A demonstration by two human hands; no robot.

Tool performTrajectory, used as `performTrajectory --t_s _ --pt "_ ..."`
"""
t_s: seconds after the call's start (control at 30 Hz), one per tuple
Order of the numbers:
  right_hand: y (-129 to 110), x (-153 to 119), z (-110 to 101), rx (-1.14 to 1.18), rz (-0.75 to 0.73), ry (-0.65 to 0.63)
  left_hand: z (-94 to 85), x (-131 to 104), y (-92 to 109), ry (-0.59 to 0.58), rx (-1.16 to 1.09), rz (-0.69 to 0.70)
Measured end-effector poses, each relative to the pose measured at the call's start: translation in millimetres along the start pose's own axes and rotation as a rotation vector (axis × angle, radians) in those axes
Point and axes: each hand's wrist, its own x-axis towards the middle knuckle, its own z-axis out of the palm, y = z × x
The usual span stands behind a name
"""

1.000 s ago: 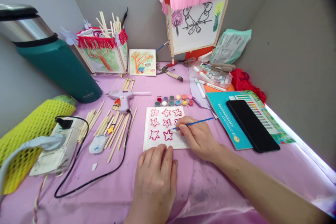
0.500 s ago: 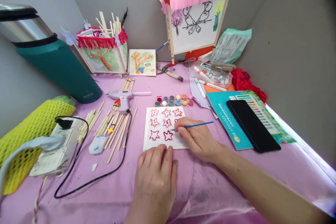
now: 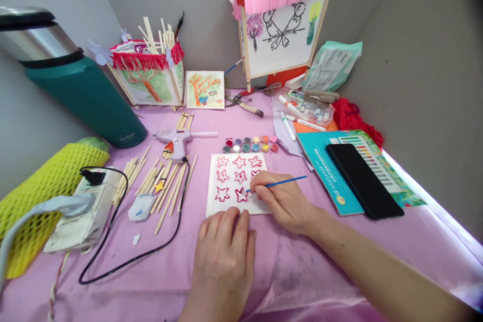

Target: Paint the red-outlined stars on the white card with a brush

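A blue-handled paintbrush (image 3: pixel 289 180) is pinched in my right hand (image 3: pixel 285 201). Its tip is at the right side of a red star outline (image 3: pixel 242 194) in the bottom row. Several such stars stand in rows on a square white sheet (image 3: pixel 213 208); my right hand covers part of its right side. My left hand (image 3: pixel 222 251) lies flat, fingers stretched out, with the fingertips on the sheet's lower edge. Just behind the sheet stand two rows of small paint pots (image 3: pixel 246 148) in several colours.
Left are a glue gun (image 3: pixel 177 141), wooden sticks (image 3: pixel 166 193), a power strip (image 3: pixel 85 211) with a black cable, and a green bottle (image 3: pixel 86 90). Right, a phone (image 3: pixel 364 181) rests on a blue book (image 3: pixel 320 161). A lantern frame (image 3: pixel 283 35) stands behind.
The brush tip has moved slightly down along the right side of the bottom-row star. My left hand has stayed in place.
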Motion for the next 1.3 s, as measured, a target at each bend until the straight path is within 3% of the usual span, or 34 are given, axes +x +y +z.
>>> performTrajectory --t_s 0.6,1.3 --pt "-1.2 0.2 6.4 0.01 0.01 0.058 -0.1 0.3 0.3 0.002 -0.009 0.002" --pt "-1.4 0.0 4.2 0.036 -0.02 -0.004 0.0 0.3 -0.2 0.009 -0.016 0.0"
